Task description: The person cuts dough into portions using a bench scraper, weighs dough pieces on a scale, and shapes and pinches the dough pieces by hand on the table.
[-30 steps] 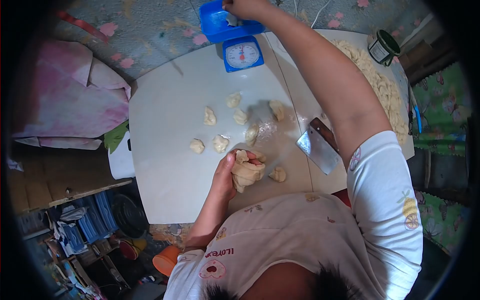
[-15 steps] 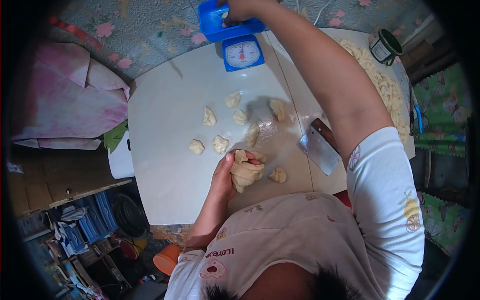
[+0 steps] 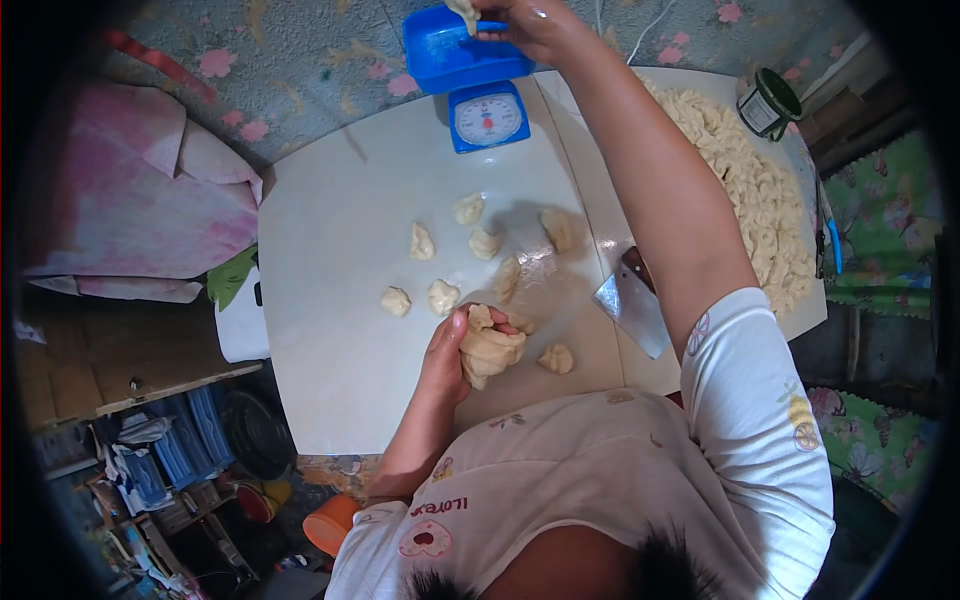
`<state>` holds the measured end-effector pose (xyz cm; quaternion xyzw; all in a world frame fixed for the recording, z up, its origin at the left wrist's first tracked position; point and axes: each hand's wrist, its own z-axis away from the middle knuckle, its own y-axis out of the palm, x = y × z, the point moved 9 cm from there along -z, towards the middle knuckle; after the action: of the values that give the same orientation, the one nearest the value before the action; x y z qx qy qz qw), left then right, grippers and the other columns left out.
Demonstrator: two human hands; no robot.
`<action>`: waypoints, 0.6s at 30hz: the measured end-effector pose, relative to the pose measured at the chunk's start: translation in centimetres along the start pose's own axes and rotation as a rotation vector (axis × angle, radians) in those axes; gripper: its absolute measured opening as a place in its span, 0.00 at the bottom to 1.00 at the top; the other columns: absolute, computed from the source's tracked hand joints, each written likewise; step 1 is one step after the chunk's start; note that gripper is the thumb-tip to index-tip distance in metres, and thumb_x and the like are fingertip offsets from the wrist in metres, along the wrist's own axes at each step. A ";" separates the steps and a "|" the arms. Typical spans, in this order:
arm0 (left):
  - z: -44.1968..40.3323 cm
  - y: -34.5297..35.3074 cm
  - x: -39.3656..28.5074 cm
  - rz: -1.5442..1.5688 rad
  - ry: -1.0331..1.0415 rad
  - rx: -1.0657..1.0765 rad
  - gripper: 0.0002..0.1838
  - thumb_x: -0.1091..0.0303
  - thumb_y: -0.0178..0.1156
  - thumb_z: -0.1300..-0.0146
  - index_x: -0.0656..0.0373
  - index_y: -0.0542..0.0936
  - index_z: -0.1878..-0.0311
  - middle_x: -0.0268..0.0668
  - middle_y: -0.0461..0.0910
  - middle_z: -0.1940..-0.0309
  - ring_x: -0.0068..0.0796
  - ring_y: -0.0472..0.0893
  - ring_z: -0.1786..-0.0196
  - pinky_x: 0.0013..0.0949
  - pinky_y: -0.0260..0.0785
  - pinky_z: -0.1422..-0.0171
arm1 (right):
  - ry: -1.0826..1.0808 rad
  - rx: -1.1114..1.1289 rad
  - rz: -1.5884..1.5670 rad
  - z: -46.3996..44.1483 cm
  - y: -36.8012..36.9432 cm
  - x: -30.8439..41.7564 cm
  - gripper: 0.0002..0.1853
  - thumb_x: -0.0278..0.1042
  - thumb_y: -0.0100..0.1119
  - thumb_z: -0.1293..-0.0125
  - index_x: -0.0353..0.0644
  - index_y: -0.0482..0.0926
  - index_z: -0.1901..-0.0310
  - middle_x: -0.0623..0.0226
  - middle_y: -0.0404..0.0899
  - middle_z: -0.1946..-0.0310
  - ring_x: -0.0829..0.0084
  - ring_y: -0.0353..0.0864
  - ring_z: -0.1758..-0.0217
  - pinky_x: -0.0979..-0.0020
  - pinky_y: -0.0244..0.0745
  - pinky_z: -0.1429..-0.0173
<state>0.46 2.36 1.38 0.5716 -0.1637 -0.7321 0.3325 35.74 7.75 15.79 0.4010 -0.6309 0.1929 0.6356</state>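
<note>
My left hand (image 3: 446, 352) is wrapped round a large lump of dough (image 3: 494, 356) above the table's near side. At the top of the view, my right hand (image 3: 530, 30) pinches a small dough piece (image 3: 464, 12) over the blue plastic tray (image 3: 460, 50). That tray sits on a blue kitchen scale (image 3: 488, 118) with a round dial. Several separate dough pieces lie between the scale and my left hand, among them one dough piece (image 3: 443, 296) close to my fingers and another dough piece (image 3: 556, 359) right of the lump.
A cleaver (image 3: 634, 305) lies on the white table (image 3: 340, 240), partly under my right arm. Beyond that arm spreads a big heap of dough strips (image 3: 770, 210). A dark green tub (image 3: 770, 103) stands at the back right. Pink-and-white cloth (image 3: 130, 190) hangs on the left.
My right hand has come up from inside the tray, and a dough piece now shows in its fingers. The left hand keeps its hold on the lump. The view has shifted slightly.
</note>
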 end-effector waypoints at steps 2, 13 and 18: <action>-0.1 0.3 0.1 -0.004 -0.006 0.015 0.29 0.44 0.49 0.34 0.66 0.74 0.54 0.45 0.79 0.61 0.35 0.79 0.56 0.36 0.72 0.48 | 0.032 -0.050 -0.303 3.1 1.0 1.7 0.23 0.18 0.46 0.43 0.42 0.68 0.44 0.62 0.77 0.60 0.63 0.80 0.62 0.66 0.80 0.61; 0.3 0.8 0.4 -0.040 -0.002 0.013 0.28 0.43 0.46 0.33 0.66 0.74 0.55 0.44 0.78 0.61 0.38 0.80 0.56 0.39 0.73 0.49 | -0.058 -0.120 0.226 3.4 0.2 2.9 0.15 0.24 0.47 0.38 0.37 0.72 0.49 0.58 0.77 0.67 0.64 0.81 0.62 0.71 0.78 0.61; 0.6 0.3 0.3 -0.042 0.016 -0.009 0.29 0.43 0.46 0.33 0.66 0.74 0.55 0.44 0.77 0.61 0.38 0.79 0.55 0.39 0.72 0.48 | -0.386 -0.267 1.224 0.4 0.6 3.3 0.11 0.31 0.53 0.42 0.37 0.81 0.60 0.50 0.82 0.70 0.55 0.82 0.64 0.60 0.76 0.56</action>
<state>-0.02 1.80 1.51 0.5792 -0.1459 -0.7350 0.3211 35.46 6.90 19.08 -0.0855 -0.8665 0.3643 0.3305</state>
